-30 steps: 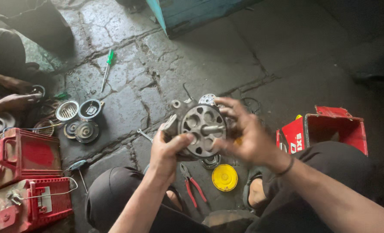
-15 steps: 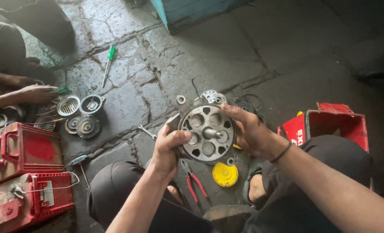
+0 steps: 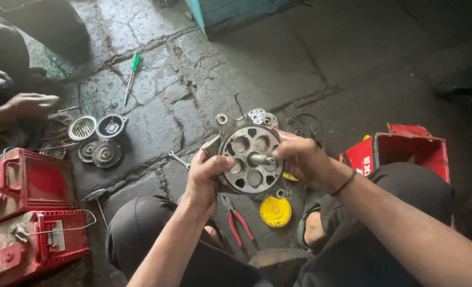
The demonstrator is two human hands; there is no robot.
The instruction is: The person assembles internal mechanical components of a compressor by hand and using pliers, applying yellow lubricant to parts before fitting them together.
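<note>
Between the squatting knees lie red-handled pliers [image 3: 237, 222] and a yellow cap [image 3: 275, 211] on the stone floor [image 3: 204, 69]. Above them the left hand [image 3: 203, 180] clamps the rim of a round metal housing [image 3: 248, 159], held up off the floor, while the right hand [image 3: 305, 159] pinches its centre shaft. Behind it sit small rings and washers [image 3: 261, 117]; a red box [image 3: 406, 149] stands right, round parts [image 3: 100, 139] and a green screwdriver [image 3: 131, 75] farther left.

Left hand [image 3: 203, 183] held up with fingers curled inward and thumb pressed forward, right hand [image 3: 305, 159] closed in a pinch, both forearms raised between bent knees.
</note>
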